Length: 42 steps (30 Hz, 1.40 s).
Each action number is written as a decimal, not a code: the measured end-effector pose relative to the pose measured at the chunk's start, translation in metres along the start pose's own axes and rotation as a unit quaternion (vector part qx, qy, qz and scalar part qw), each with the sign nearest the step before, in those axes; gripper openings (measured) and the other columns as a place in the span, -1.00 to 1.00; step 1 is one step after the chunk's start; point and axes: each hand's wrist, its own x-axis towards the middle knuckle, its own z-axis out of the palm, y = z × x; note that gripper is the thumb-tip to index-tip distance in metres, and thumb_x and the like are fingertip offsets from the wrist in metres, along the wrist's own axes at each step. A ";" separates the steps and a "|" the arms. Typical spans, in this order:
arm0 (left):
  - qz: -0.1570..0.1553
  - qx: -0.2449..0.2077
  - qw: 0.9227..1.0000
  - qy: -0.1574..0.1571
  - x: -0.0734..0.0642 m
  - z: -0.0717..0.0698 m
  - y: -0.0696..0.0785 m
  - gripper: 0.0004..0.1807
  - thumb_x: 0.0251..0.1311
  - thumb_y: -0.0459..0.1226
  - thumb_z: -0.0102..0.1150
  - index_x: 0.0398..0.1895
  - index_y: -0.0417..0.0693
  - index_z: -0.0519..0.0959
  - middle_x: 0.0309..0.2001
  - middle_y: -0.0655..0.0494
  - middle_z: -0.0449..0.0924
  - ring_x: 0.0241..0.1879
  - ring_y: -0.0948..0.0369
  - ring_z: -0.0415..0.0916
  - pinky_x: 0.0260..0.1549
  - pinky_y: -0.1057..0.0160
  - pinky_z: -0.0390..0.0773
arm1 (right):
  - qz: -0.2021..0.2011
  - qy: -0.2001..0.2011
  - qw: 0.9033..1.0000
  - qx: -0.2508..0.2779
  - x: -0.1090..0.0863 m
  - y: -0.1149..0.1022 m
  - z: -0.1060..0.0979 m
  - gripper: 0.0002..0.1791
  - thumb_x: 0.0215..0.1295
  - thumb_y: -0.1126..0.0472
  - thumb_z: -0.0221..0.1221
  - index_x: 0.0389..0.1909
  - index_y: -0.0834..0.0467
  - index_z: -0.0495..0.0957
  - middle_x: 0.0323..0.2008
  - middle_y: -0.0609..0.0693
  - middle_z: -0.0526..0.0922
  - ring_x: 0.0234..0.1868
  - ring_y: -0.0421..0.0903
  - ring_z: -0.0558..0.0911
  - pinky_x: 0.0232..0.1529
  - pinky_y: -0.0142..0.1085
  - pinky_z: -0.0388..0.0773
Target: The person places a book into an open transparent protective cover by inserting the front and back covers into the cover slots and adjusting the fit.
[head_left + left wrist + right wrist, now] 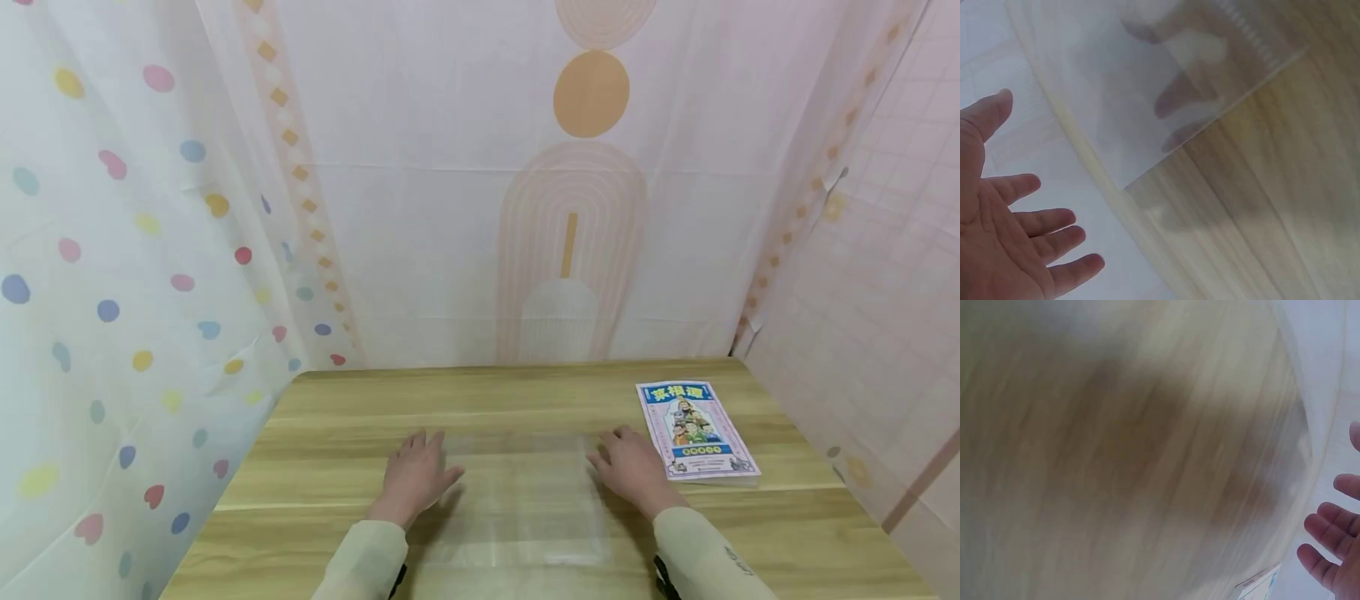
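Observation:
A clear plastic sheet (pixel 525 504) lies flat on the wooden table, a paler band running down its middle. My left hand (pixel 416 477) is at the sheet's left edge, fingers spread and holding nothing. At its right edge is my right hand (pixel 633 468), also with loose, spread fingers and nothing in them. In the left wrist view, one corner of the sheet (pixel 1107 131) shows reflections and a row of small marks. Whether either hand touches the sheet, I cannot tell.
A paperback book (pixel 697 429) with a colourful cartoon cover lies right of my right hand. The wooden table (pixel 465 396) ends at a patterned curtain (pixel 420 250) behind. A dotted curtain (pixel 150 325) hangs on the left, another pale curtain (pixel 892 292) on the right.

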 end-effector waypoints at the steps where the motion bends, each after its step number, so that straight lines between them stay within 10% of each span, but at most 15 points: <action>1: 0.000 -0.004 1.000 -0.002 -0.001 -0.001 0.000 -0.23 0.27 0.04 0.24 0.38 -0.28 0.34 0.33 -0.45 0.28 0.32 -0.34 0.21 0.18 -0.36 0.28 | 0.000 0.001 1.000 0.002 -0.001 0.001 0.000 -0.46 0.37 -0.05 0.21 0.12 0.32 0.56 0.05 0.32 0.55 0.04 0.26 0.56 0.08 0.11 0.50; 42: -0.014 -0.048 0.991 -0.125 -0.016 -0.023 0.014 -0.56 0.07 -0.15 0.41 -0.05 -0.26 0.63 -0.10 -0.11 0.66 -0.10 -0.10 0.60 -0.09 -0.13 0.57 | 0.034 -0.061 0.997 0.038 0.000 0.033 -0.029 -0.54 0.42 0.07 0.13 0.09 0.37 0.58 0.00 0.32 0.61 0.03 0.31 0.57 -0.02 0.18 0.54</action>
